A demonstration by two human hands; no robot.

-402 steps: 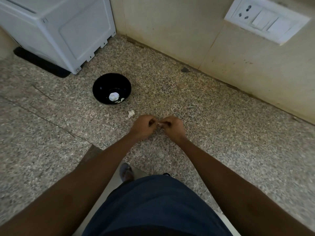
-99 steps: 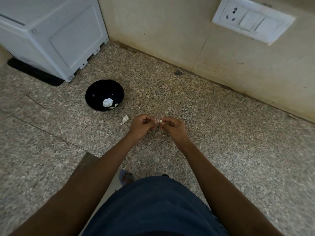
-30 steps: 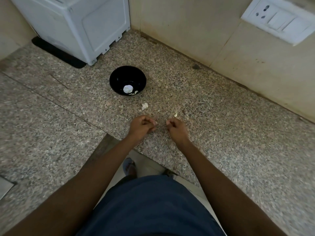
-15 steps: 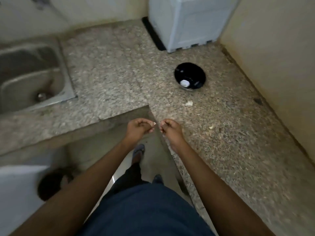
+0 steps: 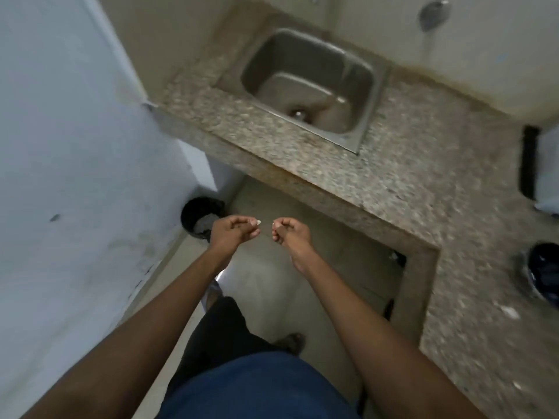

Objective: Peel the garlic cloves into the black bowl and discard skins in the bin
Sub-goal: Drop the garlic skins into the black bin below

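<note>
left hand [image 5: 234, 232]: palm up, fingers curled in, pinching a small pale bit of garlic [image 5: 256, 221] at the fingertips; clove or skin, cannot tell
right hand [image 5: 287, 232]: fingers curled in, tips pinched together around a small pale speck at about the thumb tip; too small to tell what it is
hands relation: side by side, a small gap between them, both held in the air over the floor, off the worktop [image 5: 378, 164]
garlic vs fingers: pale bit sticks out at the left hand's fingertips, on the side facing the right hand
bin [image 5: 198, 219]: dark, round, on the floor against the white wall, just beyond and left of the left hand, partly hidden by it
black bowl [image 5: 544, 273]: on the worktop near its right edge, blurred, well apart from both hands; contents not readable
loose bits: a couple of pale scraps [image 5: 509, 311] on the worktop, front of the bowl
sink [image 5: 308, 83]: steel, set in the worktop's far part
frame: motion blurred
</note>
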